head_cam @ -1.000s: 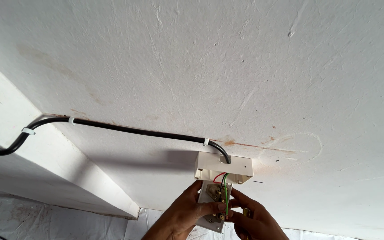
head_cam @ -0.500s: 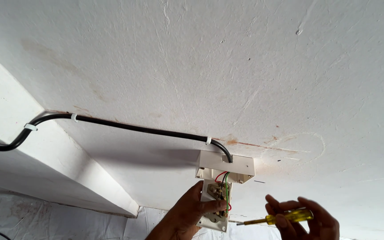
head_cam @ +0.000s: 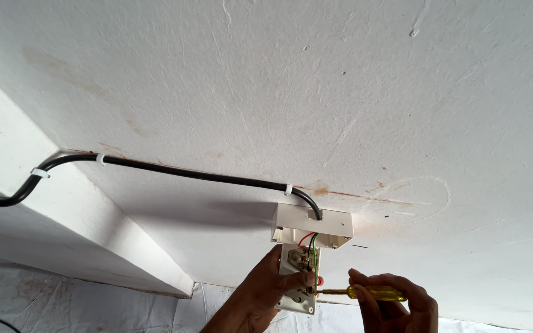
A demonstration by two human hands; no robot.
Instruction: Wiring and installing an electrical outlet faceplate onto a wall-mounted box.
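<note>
A box (head_cam: 313,226) is sitting on the ceiling (head_cam: 266,92), with a cable (head_cam: 174,171) running into it from the left, clipped along the ceiling and bending down over a beam (head_cam: 50,246). A plate (head_cam: 298,277) is hanging just below the box on wires (head_cam: 311,242). The left hand (head_cam: 260,296) is lying left of the plate, touching it; the right hand (head_cam: 396,305) is lying right of it, with a screwdriver (head_cam: 365,292) reaching between them to the plate.

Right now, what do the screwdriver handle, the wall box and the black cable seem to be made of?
Screwdriver handle: clear yellow plastic, by its see-through glossy look. It sits in the right hand.
Wall box: smooth off-white plastic, probably moulded, judging by its even matt faces.
Black cable: rubbery or plastic sheath with a slight sheen, bent easily round the corner.
The left hand holds the white plate, likely plastic too.
</note>
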